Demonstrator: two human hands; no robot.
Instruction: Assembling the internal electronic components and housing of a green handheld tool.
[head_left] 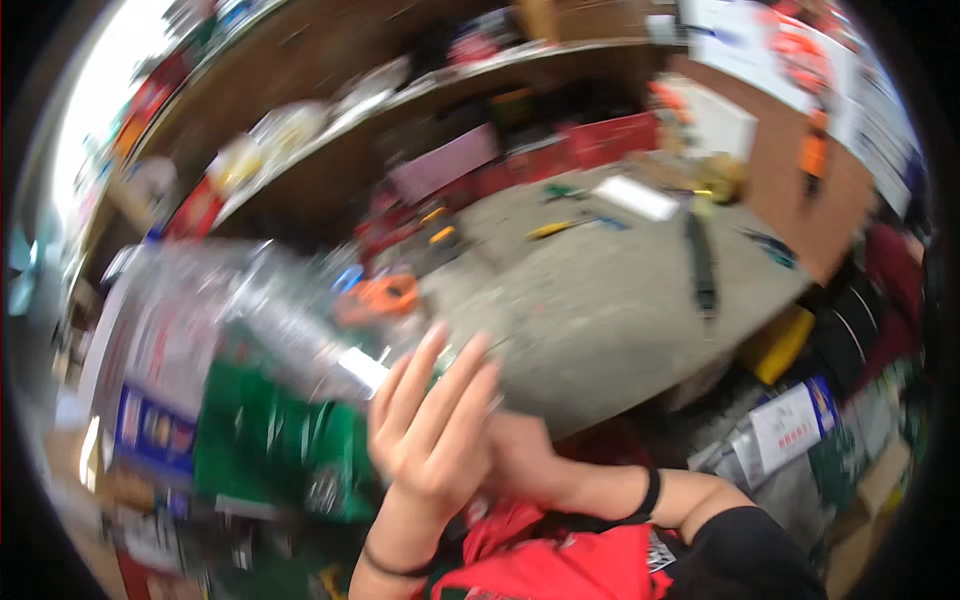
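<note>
Grey and marked, the worktop [590, 325] is spread across the middle, its near edge best used to steady the wrists. Beside its left end, green plastic sheeting [270, 430] is bunched. Clear plastic packaging [280, 310], the nearest thing to be handled, is heaped just above it and just beyond the left fingertips; whether it is touched cannot be told. Such film is best pinched at a fold, as it would probably slip or crumple if snatched.

The left hand [432, 430] is raised with its fingers extended and slightly parted, nothing seen clasped in it. The right hand [522, 455] is partly hidden behind it and blurred, so its grip cannot be told. For good control, the hands should be slowed and uncrossed before anything is gripped.

An orange plastic tool [385, 295] is set against the packaging and should be watched for, since it could be dragged along. A yellow-handled screwdriver [552, 229] is placed well apart, and need not be disturbed.
</note>
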